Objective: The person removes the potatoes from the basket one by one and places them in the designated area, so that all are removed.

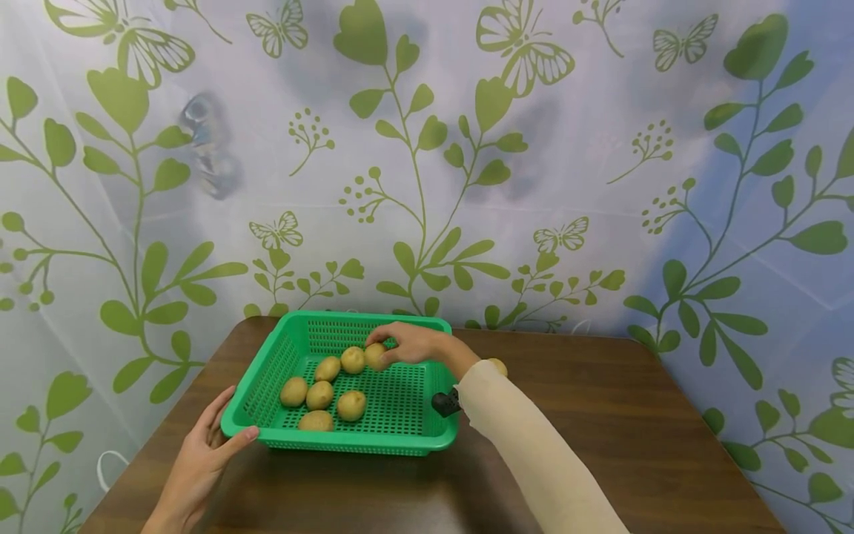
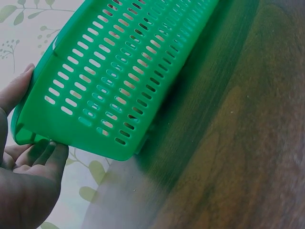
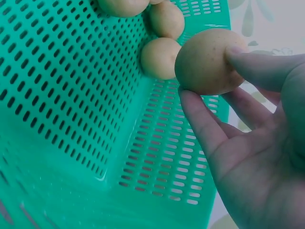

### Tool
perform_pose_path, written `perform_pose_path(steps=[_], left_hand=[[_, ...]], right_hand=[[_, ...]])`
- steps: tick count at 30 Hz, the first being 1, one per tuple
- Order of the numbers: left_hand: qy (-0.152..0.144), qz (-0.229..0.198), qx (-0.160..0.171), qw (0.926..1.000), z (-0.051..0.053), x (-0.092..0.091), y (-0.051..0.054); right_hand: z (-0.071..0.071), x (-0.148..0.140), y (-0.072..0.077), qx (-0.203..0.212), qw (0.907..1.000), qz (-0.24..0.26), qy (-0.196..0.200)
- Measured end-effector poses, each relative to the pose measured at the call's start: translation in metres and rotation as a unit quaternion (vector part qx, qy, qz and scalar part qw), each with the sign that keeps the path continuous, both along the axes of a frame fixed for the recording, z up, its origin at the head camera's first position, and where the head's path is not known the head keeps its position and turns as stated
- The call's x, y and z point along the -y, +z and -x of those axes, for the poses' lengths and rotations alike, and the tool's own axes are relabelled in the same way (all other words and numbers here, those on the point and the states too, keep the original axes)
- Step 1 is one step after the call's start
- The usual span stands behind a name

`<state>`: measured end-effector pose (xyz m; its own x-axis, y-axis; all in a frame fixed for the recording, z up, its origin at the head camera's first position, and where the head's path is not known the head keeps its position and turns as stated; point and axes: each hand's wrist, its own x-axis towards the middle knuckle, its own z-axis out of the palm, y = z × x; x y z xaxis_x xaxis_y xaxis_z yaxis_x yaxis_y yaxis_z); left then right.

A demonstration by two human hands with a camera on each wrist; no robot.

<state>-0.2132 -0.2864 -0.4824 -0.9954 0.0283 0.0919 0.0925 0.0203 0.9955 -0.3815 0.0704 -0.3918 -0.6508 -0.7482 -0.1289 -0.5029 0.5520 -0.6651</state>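
At the far left, my left hand (image 1: 200, 456) grips the near left corner of the green, rectangular, slotted plastic basket (image 1: 347, 440), thumb over the rim and fingers curled beneath it from outside. The basket sits on the brown wood-grain table (image 1: 600, 400).

Inside, going rightward, lie six smooth, roundish, pale yellow-brown potatoes (image 1: 319, 395): most are gathered toward the left and middle, with one down by the near wall and one near the far wall. These six look settled to me, resting loose on the slotted floor; the right part of that floor holds none that I can see.

Next comes my right hand (image 1: 415, 343), reaching in over the basket. Its thumb and fingers pinch one more potato of the same kind, the held potato (image 3: 207, 62), just beside the one near the far wall; whether the two touch I cannot tell. I judge this one unfinished, since my fingers have not let go of it.

Farther right, past the small black device (image 1: 443, 404) at my wrist, my cream-coloured cloth sleeve (image 1: 534, 445) partly hides another pale yellow potato (image 1: 499, 366) outside the basket. That one looks unhandled; whether others lie behind my arm, I cannot tell.
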Motion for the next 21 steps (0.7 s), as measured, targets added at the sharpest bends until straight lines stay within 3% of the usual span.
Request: perform_pose_path(steps=[7,14,21], left_hand=[[0.001,0.003,-0.002,1.0000,0.000,0.001,0.000],[0.007,0.007,-0.004,0.9999,0.001,0.001,0.001],[0.009,0.018,0.013,0.9997,0.002,0.000,0.003]], right_hand=[[0.001,-0.011,0.004,0.042,0.9981,0.045,-0.009],[0.005,-0.021,0.006,0.115,0.9859,0.122,-0.002],[0.007,-0.032,0.008,0.124,0.9816,0.145,0.000]])
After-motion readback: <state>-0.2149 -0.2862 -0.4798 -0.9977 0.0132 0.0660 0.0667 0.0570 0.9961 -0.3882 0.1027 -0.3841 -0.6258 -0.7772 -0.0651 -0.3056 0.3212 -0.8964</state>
